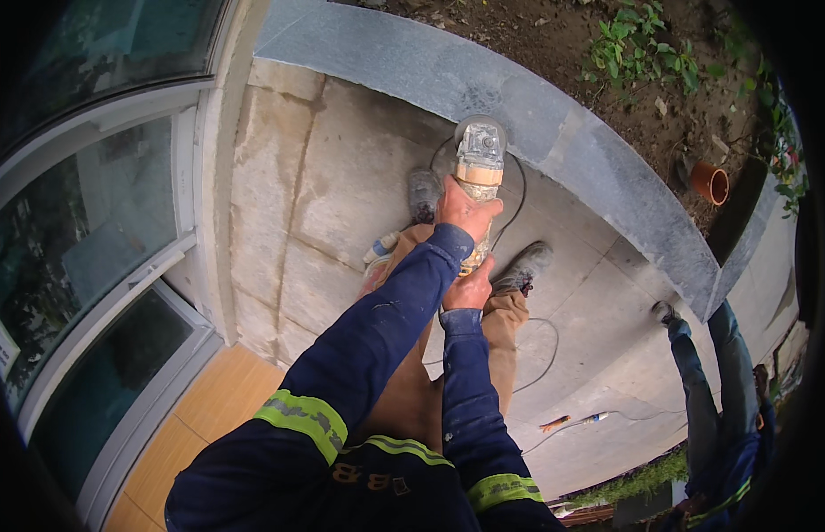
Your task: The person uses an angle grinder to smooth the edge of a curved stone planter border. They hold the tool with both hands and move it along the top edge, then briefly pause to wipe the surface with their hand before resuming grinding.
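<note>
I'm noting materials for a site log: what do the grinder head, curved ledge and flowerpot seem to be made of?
Grinder head: probably metal, scuffed and dusty, judging by its silvery-grey casing.
Curved ledge: likely stone slabs, matte blue-grey with mottling, though concrete is possible.
Flowerpot: perhaps terracotta, from its orange-brown colour; plastic can't be ruled out.

Outdoor paved walkway [572, 239], framed glass panels [102, 208], stone ledge [598, 160], soil bed [647, 111], leafy plants [638, 49]
</note>
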